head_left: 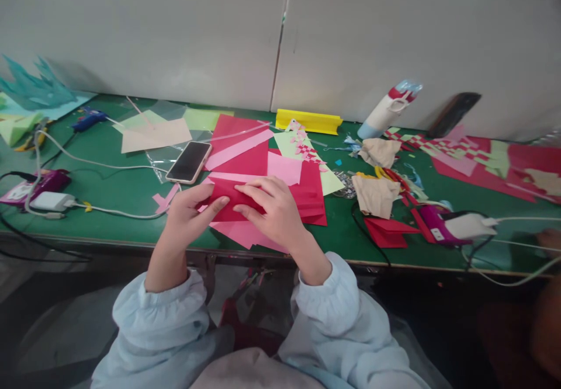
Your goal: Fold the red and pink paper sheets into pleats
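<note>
A small piece of red paper (228, 195) is held up between my two hands, over a pile of coloured sheets. My left hand (189, 211) pinches its left end with thumb and fingers. On the other side my right hand (274, 212) grips the right end, thumb below and fingers along the top. Under and around them lie pink paper (236, 234), larger red sheets (312, 193) and a pale green sheet (332, 183) with a red-and-pink woven strip (304, 146) on it. A phone (189, 162) rests just beyond my left hand.
A blue glue gun (89, 118) and white cables lie at the left. A yellow folded piece (309, 121) stands near the wall. To the right are a bottle (388, 108), beige cloths (376, 196), a white charger (471, 225) and more red paper. Part of another person shows at the right edge.
</note>
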`<act>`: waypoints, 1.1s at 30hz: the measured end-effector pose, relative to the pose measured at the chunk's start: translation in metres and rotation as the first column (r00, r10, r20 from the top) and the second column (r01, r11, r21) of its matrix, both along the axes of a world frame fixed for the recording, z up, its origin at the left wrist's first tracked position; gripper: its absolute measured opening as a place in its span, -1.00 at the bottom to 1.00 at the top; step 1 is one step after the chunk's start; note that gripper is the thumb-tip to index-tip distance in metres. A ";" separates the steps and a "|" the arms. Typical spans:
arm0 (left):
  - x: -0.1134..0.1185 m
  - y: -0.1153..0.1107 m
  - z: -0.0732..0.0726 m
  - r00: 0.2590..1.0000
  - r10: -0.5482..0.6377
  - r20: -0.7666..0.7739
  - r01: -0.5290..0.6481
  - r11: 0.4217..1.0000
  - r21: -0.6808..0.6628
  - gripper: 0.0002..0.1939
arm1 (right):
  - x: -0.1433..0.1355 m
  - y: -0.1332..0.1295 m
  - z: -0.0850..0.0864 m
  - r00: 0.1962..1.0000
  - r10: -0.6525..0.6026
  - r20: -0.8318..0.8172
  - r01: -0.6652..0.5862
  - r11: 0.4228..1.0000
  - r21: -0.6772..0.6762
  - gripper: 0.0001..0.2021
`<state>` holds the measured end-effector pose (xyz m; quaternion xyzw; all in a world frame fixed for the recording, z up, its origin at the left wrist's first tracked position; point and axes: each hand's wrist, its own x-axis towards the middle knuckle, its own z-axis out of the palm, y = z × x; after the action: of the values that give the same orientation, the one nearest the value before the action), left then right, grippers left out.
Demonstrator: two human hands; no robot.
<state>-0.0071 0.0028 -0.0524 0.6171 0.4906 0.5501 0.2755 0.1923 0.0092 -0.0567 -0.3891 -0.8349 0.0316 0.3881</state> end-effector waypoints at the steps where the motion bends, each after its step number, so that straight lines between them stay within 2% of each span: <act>1: 0.000 0.000 0.000 0.998 -0.028 -0.063 0.028 1.000 0.009 -0.79 | -0.001 0.000 0.001 1.000 0.009 -0.010 -0.009 1.000 -0.012 -0.64; 3: -0.001 -0.001 0.000 0.982 -0.062 -0.179 0.072 0.996 0.047 -0.82 | -0.001 0.000 0.001 1.000 0.018 -0.026 -0.019 0.999 -0.030 -0.66; 5: 0.000 0.000 -0.002 0.974 -0.030 -0.224 0.061 0.990 0.131 -0.87 | -0.002 0.000 0.002 0.999 0.017 -0.028 -0.018 0.999 -0.038 -0.67; 8: 0.001 0.004 -0.004 0.979 0.061 -0.194 0.004 0.948 0.320 -0.91 | -0.003 0.000 0.001 0.999 0.006 -0.040 -0.007 1.000 -0.018 -0.70; 10: 0.001 0.006 -0.004 0.986 0.071 -0.152 -0.004 0.915 0.403 -0.87 | -0.005 -0.002 0.000 0.999 -0.005 -0.044 0.004 1.000 -0.003 -0.72; 16: 0.000 0.008 0.002 0.987 -0.024 -0.158 0.091 0.896 0.435 -0.89 | 0.001 0.001 0.006 0.998 -0.002 -0.055 -0.001 0.999 -0.053 -0.67; 18: -0.001 0.008 0.002 0.990 -0.004 -0.138 0.064 0.898 0.436 -0.90 | 0.017 0.007 0.009 0.995 -0.016 -0.095 0.007 0.995 -0.098 -0.65; 20: -0.004 0.008 0.002 0.993 0.028 -0.116 0.028 0.888 0.460 -0.91 | 0.042 0.015 0.010 0.985 -0.103 -0.137 0.081 0.984 -0.156 -0.67; 23: -0.010 0.008 0.001 0.995 0.058 -0.086 -0.007 0.865 0.502 -0.91 | 0.086 0.027 0.005 0.931 -0.341 -0.133 0.307 0.925 -0.222 -0.70; 26: -0.016 0.010 -0.001 0.997 0.058 -0.051 -0.020 0.833 0.553 -0.90 | 0.121 0.035 -0.005 0.855 -0.510 -0.094 0.441 0.811 -0.384 -0.63; 28: -0.019 0.011 -0.002 0.999 0.042 -0.022 -0.021 0.806 0.592 -0.88 | 0.133 0.039 -0.011 0.835 -0.535 -0.132 0.397 0.750 -0.529 -0.57; 30: -0.020 0.012 -0.002 0.999 0.031 0.008 -0.029 0.783 0.622 -0.86 | 0.136 0.041 -0.016 0.807 -0.546 -0.225 0.299 0.706 -0.642 -0.50; 33: -0.020 0.013 -0.002 0.999 0.034 0.038 -0.051 0.772 0.634 -0.84 | 0.135 0.044 -0.022 0.734 -0.574 -0.363 0.172 0.674 -0.718 -0.44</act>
<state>-0.0269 0.0155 -0.0548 0.6558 0.2870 0.6968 0.0451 0.3276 0.0530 -0.0785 -0.6398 -0.5145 0.3436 0.4560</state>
